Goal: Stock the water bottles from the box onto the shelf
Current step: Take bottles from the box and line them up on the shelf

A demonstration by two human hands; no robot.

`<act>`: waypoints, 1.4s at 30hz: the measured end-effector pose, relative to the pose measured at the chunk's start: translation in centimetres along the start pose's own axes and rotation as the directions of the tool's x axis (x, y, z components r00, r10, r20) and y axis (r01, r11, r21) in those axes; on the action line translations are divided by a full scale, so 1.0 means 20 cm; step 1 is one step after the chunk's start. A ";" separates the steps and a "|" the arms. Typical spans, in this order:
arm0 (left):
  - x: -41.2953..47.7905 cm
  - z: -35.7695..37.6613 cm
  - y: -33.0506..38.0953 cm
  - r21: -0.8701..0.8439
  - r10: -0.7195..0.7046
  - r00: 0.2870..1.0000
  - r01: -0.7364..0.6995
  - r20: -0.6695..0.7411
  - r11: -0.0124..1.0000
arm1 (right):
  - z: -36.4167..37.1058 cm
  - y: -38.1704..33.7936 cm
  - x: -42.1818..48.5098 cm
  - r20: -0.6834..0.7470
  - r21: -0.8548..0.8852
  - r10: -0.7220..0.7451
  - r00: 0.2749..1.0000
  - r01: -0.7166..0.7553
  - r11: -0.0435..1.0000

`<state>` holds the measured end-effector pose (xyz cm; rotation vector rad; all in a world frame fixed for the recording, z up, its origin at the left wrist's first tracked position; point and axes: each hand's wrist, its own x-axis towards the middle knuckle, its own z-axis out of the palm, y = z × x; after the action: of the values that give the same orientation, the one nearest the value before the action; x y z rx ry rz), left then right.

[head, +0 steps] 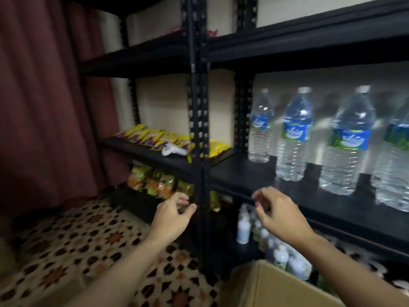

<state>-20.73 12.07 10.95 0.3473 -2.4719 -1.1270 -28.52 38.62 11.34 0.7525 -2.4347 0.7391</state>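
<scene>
Several clear water bottles with blue-green labels stand upright in a row on the black shelf (243, 171), among them one at the left (260, 127), one beside it (295, 134) and a nearer one (348, 142). The cardboard box (274, 286) sits at the bottom right, its inside hidden. My left hand (172, 216) hovers in front of the shelf post, fingers loosely curled and empty. My right hand (278, 213) is below the shelf's front edge, fingers apart, holding nothing. The view is blurred.
Yellow-purple snack packs (152, 136) and a white object (174, 150) lie on the left shelf. Orange and green snack bags (150, 182) sit below. Small white bottles (243, 227) fill the lower right shelf. A maroon curtain (44, 96) hangs left over patterned floor tiles (77, 240).
</scene>
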 end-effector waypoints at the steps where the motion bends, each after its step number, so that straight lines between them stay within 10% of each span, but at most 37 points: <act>1: -0.08 -0.10 -0.08 0.026 -0.042 0.999 0.042 0.003 0.999 | 0.07 -0.12 -0.02 0.125 0.030 -0.017 0.992 0.014 0.999; 7: -0.60 -0.61 -0.64 0.062 -0.316 0.938 0.328 -0.144 0.943 | 0.44 -0.71 -0.18 0.614 0.056 -0.072 0.786 0.048 0.997; 18: -1.17 -0.77 -1.42 0.134 -0.689 0.713 0.701 -0.132 0.700 | 0.93 -1.24 -0.49 0.865 0.089 -0.058 0.498 -0.038 0.995; 26: -1.17 -0.52 -1.90 -0.246 -0.912 0.408 0.881 -0.035 0.404 | 1.49 -1.32 -0.64 0.961 0.107 -0.056 0.269 -0.177 0.978; 32: -1.08 -0.36 -2.18 -0.576 -0.971 0.186 0.815 0.149 0.068 | 1.94 -1.35 -0.92 0.985 -0.004 0.030 0.168 -0.155 0.988; 42: -0.90 -0.31 -2.53 -0.890 -0.910 0.259 0.410 0.323 -0.200 | 2.32 -1.28 -1.21 0.961 -0.202 0.216 0.174 -0.094 0.975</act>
<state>0.98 -17.85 -28.54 1.5886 -0.5351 -2.2559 -8.01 0.72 -27.92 1.2049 -3.7637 0.0602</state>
